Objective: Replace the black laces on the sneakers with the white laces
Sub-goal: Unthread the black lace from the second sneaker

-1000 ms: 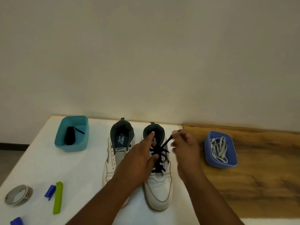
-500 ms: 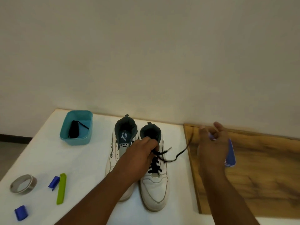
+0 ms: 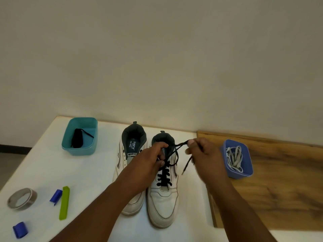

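Observation:
Two white sneakers stand side by side on the white table. The left sneaker (image 3: pixel 128 154) has no lace. The right sneaker (image 3: pixel 163 198) still carries a black lace (image 3: pixel 163 175) through its lower eyelets, loose at the top. My left hand (image 3: pixel 150 161) grips the right sneaker's tongue and upper lacing. My right hand (image 3: pixel 202 152) pinches a loose strand of the black lace just right of the shoe's collar, and its free end dangles below. White laces (image 3: pixel 234 158) lie bundled in a blue tub (image 3: pixel 244 173) at the right.
A teal tub (image 3: pixel 78 149) at the back left holds a bundled black lace (image 3: pixel 76 140). At the front left lie a tape roll (image 3: pixel 21 199), a green clip (image 3: pixel 64 202) and two blue pieces (image 3: pixel 20 229). A wooden board (image 3: pixel 279 198) covers the table's right side.
My right hand, which had pulled the lace end far out to the right, has come back toward the shoe's collar. The left hand stays on the upper lacing.

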{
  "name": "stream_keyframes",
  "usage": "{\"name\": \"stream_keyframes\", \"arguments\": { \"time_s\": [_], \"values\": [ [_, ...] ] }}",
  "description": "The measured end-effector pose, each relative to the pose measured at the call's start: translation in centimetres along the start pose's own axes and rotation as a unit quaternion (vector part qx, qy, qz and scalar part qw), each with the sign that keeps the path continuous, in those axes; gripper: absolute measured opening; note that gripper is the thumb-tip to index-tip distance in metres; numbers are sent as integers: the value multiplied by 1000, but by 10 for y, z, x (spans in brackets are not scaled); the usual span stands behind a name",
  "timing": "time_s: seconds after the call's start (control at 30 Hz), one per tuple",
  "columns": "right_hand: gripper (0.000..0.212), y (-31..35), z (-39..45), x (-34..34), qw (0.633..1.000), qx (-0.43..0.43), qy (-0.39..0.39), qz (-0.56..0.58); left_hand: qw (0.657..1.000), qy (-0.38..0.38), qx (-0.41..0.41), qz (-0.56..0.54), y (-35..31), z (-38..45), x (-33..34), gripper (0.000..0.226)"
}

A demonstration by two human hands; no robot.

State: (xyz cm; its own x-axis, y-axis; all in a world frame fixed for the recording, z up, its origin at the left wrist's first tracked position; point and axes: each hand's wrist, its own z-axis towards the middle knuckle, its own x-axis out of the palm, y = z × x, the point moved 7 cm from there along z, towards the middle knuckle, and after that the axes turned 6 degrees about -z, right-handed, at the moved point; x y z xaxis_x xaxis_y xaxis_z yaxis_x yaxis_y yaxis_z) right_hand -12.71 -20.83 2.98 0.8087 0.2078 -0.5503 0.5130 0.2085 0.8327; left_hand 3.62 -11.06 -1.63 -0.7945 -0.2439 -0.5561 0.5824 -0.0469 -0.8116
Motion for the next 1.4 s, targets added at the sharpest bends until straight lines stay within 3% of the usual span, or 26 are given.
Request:
{"name": "stream_keyframes", "arguments": {
  "time_s": [0.07, 0.13, 0.23, 0.3, 0.4, 0.47, 0.53, 0.6, 0.63, 0.67, 0.73, 0.77, 0.8, 0.87, 1.0, 1.03, 1.13, 1.27, 1.33, 1.4],
  "values": [
    [19, -8, 3, -26, 973, 75, -127, 179, 1000, -5, 7, 4, -2, 0, 1, 45],
    [15, -12, 0, -39, 927, 78, -211, 300, 1000, -14, 17, 14, -5, -2, 1, 40],
    [47, -4, -9, -42, 962, 20, -253, 104, 998, -50, 19, 19, -7, -3, -3, 31],
    [37, 10, -10, -29, 972, -75, -216, -48, 997, -77, 13, 1, -10, -3, -7, 30],
    [21, 3, -12, 28, 982, -125, 55, -130, 997, -78, -12, -7, -10, -2, -7, 34],
    [23, -7, -24, 55, 962, -129, 150, -188, 998, -53, -32, -28, -9, -2, -5, 35],
    [19, -10, -23, 58, 963, -128, 132, -198, 987, -29, -64, -144, -8, 0, -3, 36],
    [10, -11, -17, 53, 968, -119, 102, -194, 955, 1, -108, -277, -10, 0, -1, 32],
    [7, -13, -14, 51, 969, -109, 102, -198, 950, 10, -113, -290, -11, 0, -2, 25],
    [5, -16, -12, 50, 967, -97, 109, -208, 961, 18, -108, -254, -11, 0, -4, 21],
    [6, -19, -15, 54, 960, -86, 138, -228, 995, 35, -78, -51, -6, -3, -8, 28],
    [8, -20, -17, 55, 957, -89, 146, -233, 996, 29, -72, 47, -3, -5, -11, 29],
    [10, -20, -19, 57, 955, -93, 148, -240, 992, -2, -70, 106, -1, -6, -16, 25],
    [13, -17, -20, 58, 961, -92, 138, -221, 986, -95, -64, 124, -7, -6, -27, 15],
    [12, -9, -19, 55, 986, -69, 119, -89, 968, -186, -91, -141, -11, -2, -32, 11],
    [7, -5, -20, 58, 983, -83, 134, -89, 962, -195, -78, -175, -18, -2, -34, 13],
    [30, -2, -27, 70, 961, -116, 180, -176, 943, -215, -27, -252, -38, -3, -41, 15],
    [7, 3, -27, 66, 961, -146, 120, -200, 904, -283, 4, -321, -34, -7, -58, 39],
    [4, -3, -19, 55, 987, -88, 80, -104, 882, -332, 25, -333, -33, -13, -71, 39],
    [11, -15, -11, 44, 986, 65, 60, 139, 855, -381, 35, -350, -32, -19, -84, 31]
  ]
}}
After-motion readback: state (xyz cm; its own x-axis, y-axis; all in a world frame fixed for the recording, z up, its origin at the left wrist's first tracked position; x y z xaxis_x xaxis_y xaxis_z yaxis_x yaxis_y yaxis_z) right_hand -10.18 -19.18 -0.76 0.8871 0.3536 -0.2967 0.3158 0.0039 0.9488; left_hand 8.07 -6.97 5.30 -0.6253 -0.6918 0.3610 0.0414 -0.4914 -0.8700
